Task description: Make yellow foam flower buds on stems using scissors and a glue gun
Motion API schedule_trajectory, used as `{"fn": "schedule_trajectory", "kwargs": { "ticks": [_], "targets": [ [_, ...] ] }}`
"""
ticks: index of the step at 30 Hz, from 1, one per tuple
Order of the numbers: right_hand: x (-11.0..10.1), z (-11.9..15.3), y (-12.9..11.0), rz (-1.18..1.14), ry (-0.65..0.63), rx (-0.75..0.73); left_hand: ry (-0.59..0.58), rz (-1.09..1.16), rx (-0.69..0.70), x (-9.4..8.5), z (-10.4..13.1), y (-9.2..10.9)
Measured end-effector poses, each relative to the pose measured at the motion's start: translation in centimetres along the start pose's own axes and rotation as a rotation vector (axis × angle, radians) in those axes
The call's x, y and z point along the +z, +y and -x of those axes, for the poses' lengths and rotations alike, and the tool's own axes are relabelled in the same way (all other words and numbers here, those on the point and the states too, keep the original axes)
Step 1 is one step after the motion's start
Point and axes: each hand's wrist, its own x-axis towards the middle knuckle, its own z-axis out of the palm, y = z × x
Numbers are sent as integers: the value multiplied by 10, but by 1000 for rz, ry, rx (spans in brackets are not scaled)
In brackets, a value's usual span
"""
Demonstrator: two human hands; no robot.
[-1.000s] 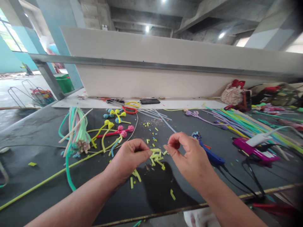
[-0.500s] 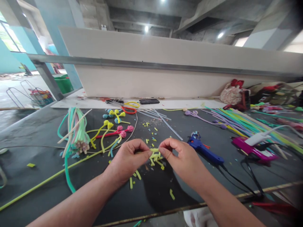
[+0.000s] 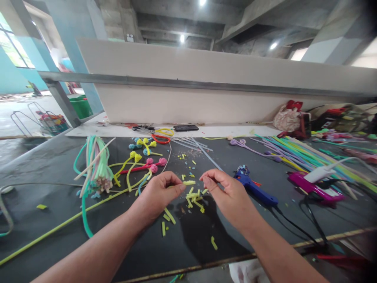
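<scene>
Yellow-green, short and thin, the strip sits in the pinch of my left hand, its free end pointing to about three o'clock. Taking that strip as the centre of the dial, with twelve towards the white board, a loose pile of similar short pieces lies just below at six, on the dark worktop. The blue glue gun rests at three, beyond my right hand, and the bundle of pastel stems at nine.

For so small a piece, I judge a light pinch near one end best: enough to stop it twisting, not enough to crush it, with the other end kept clear for my right fingers to meet it squarely.

My left thumb and forefinger are closed on the strip, the wrist coming in from eight o'clock. My right hand comes from four, thumb and forefinger curled close together, near the free end but apart from it; whether they pinch some tiny scrap I cannot tell. Both wrists hang above the worktop, palms turned inward.
</scene>
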Motion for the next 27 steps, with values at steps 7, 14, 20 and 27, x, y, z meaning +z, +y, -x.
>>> {"fn": "schedule_trajectory", "kwargs": {
  "ticks": [7,14,20,27],
  "targets": [
    [5,-7,16,182,-4,58,-27,57,-53,-2,-2,-3],
    [14,-4,19,300,-111,-2,-6,154,-104,-7,-3,-1],
    [29,-5,15,345,-224,-95,-41,212,-145,-10,-3,0],
    [35,-6,17,396,-250,-142,-185,406,-317,-12,-3,0]
  ]
}}
